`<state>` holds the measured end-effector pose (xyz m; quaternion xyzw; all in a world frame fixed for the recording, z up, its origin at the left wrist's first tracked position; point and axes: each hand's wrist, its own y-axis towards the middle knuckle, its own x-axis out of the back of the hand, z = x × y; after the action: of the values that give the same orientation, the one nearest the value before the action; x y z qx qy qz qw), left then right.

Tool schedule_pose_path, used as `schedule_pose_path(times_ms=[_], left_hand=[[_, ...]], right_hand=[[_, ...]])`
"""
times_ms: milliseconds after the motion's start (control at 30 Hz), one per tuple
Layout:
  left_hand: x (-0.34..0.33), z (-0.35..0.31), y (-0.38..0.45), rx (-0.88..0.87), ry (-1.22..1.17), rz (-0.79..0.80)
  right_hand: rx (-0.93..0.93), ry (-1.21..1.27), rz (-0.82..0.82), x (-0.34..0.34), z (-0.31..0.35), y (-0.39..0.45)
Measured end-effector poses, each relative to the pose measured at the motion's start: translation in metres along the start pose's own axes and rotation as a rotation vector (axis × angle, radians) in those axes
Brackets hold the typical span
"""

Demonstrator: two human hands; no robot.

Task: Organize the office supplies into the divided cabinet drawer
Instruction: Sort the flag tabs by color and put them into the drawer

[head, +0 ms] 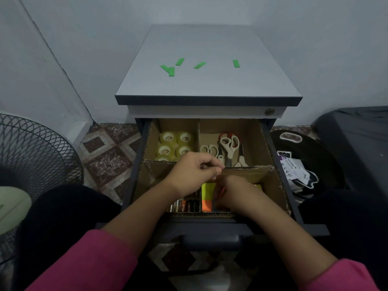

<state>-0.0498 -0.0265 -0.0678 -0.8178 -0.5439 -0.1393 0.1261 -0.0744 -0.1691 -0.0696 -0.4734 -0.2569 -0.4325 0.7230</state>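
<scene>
The open drawer (279,185) holds cardboard dividers (247,172). Clear tape rolls (175,145) fill the back left compartment. Scissors (228,145) lie in the back right one. Batteries (184,205) sit at the front, with yellow and orange sticky notes (207,196) beside them. My left hand (193,173) pinches the top edge of the cross divider with curled fingers. My right hand (233,194) reaches down into the front right compartment over the sticky notes; its fingertips are hidden, so what it holds is unclear.
Several green strips (199,65) lie on the grey cabinet top (210,85). A fan (31,156) stands at the left. A black bag with packets (298,171) sits at the right, beside a dark bin (357,143). My dark-clothed knees flank the drawer.
</scene>
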Motion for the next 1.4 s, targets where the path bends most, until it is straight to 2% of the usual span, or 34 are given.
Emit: schedule_pose_path(times_ms=[467,933,1400], left_hand=[[0.000,-0.001,-0.001,0.008,0.010,0.003],[0.000,0.001,-0.001,0.010,-0.001,-0.008],[-0.001,0.000,0.000,0.009,-0.027,-0.003]], right_hand=[[0.042,-0.037,-0.047,-0.005,-0.007,0.003],[-0.003,-0.152,-0.044,-0.011,-0.010,0.013],[0.012,-0.149,-0.063,-0.016,-0.009,0.018]])
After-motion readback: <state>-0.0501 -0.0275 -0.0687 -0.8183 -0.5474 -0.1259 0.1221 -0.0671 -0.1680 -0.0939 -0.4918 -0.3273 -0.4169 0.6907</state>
